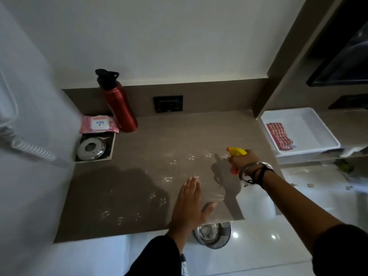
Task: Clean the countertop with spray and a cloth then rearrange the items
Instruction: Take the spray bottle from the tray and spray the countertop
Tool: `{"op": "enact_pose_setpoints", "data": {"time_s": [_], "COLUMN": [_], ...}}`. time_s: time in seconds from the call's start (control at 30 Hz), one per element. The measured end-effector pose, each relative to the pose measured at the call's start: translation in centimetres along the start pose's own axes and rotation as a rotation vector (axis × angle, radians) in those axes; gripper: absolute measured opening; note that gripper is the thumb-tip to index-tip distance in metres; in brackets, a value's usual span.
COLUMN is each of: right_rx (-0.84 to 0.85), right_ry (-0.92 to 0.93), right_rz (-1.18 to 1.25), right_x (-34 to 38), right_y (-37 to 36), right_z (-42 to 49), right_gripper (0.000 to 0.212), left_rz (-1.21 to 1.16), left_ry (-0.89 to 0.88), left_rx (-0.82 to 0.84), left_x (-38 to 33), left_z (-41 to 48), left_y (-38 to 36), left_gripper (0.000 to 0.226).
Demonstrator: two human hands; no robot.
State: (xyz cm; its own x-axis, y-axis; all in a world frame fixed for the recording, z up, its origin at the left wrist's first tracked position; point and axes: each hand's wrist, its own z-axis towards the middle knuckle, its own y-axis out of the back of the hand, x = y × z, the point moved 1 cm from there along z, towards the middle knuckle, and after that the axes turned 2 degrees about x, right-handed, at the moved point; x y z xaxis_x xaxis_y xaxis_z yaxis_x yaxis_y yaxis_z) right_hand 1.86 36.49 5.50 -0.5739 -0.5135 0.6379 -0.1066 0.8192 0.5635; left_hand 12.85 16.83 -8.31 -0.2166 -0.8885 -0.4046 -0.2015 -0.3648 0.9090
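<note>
From the head camera, the right hand [244,159] is wrapped tight around a spray bottle [237,152] with a yellow top, held over the brown countertop [159,140]. The left hand [189,204] is flat with its fingers pressed together, low over the front edge. Shiny wet drops dot the smooth, hard top. The red-striped cloth [278,136] lies folded in a white tray [322,124] on the right. It looks soft and light, easy to grab in the middle. A tall red bottle [119,108] looks smooth and slippery.
</note>
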Motion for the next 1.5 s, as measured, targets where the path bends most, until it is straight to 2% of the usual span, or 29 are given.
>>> {"op": "enact_pose_setpoints", "data": {"time_s": [0.13,0.27,0.37,0.47,0.6,0.67,0.73,0.87,1.03,1.3,1.43,1.5], "right_rx": [0.105,0.058,0.054,0.094,0.112,0.112,0.124,0.105,0.08,0.126,0.104,0.206], "right_ry": [-0.023,-0.072,-0.121,-0.029,0.017,0.03,0.062,0.099,0.03,0.08,0.14,0.206], "right_rz": [-0.075,-0.162,-0.105,-0.129,-0.153,-0.13,-0.107,-0.107,-0.206,-0.136,-0.199,-0.247], "right_x": [-0.7,-5.2,-9.0,-11.9,-13.0,-12.5,-11.3,-7.9,-4.1,-1.0,3.1,5.7], "right_y": [-0.5,0.0,-0.5,-1.6,-3.6,-4.7,-6.3,-10.3,-13.8,-15.5,-16.6,-17.9], "right_z": [0.3,-2.6,-6.1,-9.4,-12.2,-12.6,-12.7,-13.1,-12.8,-12.6,-11.4,-11.8], "right_gripper": [0.038,0.039,0.027,0.024,0.022,0.018,0.018,0.007,0.023,0.009,0.024,0.033], "left_rz": [0.002,-0.016,-0.004,0.001,-0.08,-0.083,-0.059,0.021,0.09,0.053,-0.007,-0.055], "left_ry": [-0.002,-0.018,-0.04,-0.084,-0.08,-0.041,0.074,0.258,0.402,0.403,0.404,0.419], "left_rx": [0.009,-0.018,-0.017,-0.033,-0.17,-0.225,-0.255,-0.214,-0.198,-0.173,-0.167,-0.175], "left_x": [0.1,0.0,0.0,0.0,2.4,5.6,9.9,17.6,24.0,25.8,25.5,25.4], "left_z": [0.1,-0.1,-0.3,-1.1,-3.7,-5.2,-7.1,-10.8,-14.3,-14.9,-15.1,-15.1], "left_y": [-0.2,0.0,0.5,1.8,5.3,7.4,9.5,12.4,12.4,11.2,11.6,12.0], "left_gripper": [0.093,0.093,0.095,0.093,0.084,0.078,0.076,0.094,0.102,0.101,0.096,0.095]}}
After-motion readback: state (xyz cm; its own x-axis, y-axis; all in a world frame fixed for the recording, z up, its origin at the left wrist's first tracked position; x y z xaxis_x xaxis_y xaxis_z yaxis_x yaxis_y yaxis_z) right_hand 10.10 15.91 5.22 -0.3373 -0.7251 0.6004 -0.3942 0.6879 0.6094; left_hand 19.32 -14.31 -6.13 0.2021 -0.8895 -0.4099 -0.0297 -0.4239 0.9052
